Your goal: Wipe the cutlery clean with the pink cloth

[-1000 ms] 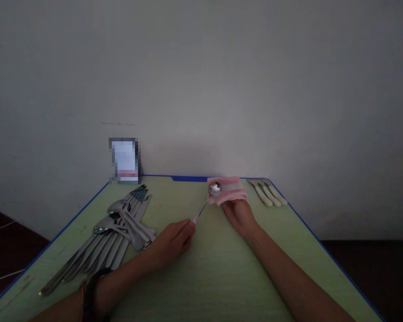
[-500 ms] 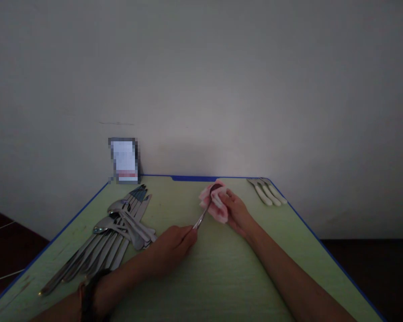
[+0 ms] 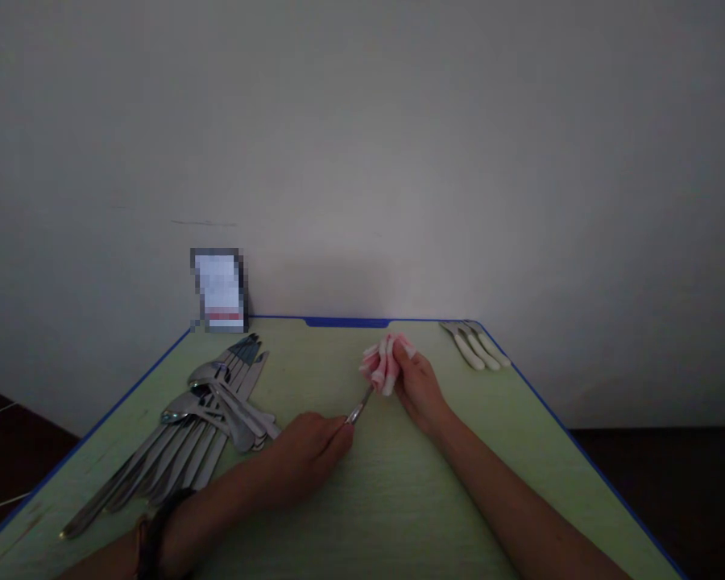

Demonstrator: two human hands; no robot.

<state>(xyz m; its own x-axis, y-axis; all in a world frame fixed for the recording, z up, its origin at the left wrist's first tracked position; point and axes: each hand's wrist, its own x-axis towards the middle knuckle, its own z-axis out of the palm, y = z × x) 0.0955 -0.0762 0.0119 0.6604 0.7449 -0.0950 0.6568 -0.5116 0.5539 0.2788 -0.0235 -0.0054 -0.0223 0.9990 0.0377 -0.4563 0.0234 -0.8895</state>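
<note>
My left hand point(image 3: 314, 451) is closed around the handle of a metal spoon point(image 3: 358, 406), which points up and away to the right. A pink and white cloth point(image 3: 382, 364) wraps the spoon's bowl, so the bowl is hidden now. Fingers of my right hand point(image 3: 420, 387) are closed on the cloth, pinching it around the spoon. Left of my left hand lies a pile of metal cutlery: several knives point(image 3: 184, 451) fanned out, with several spoons point(image 3: 209, 374) on top of them.
Three forks with white handles point(image 3: 474, 346) lie side by side at the table's far right corner. A blurred-out upright device point(image 3: 221, 290) leans on the wall at the far left. The green table point(image 3: 362, 515) has a blue edge and meets the wall.
My right hand has folded the cloth over the spoon's bowl, which showed before and is now covered. My left hand keeps its hold on the handle, and the view has shifted slightly.
</note>
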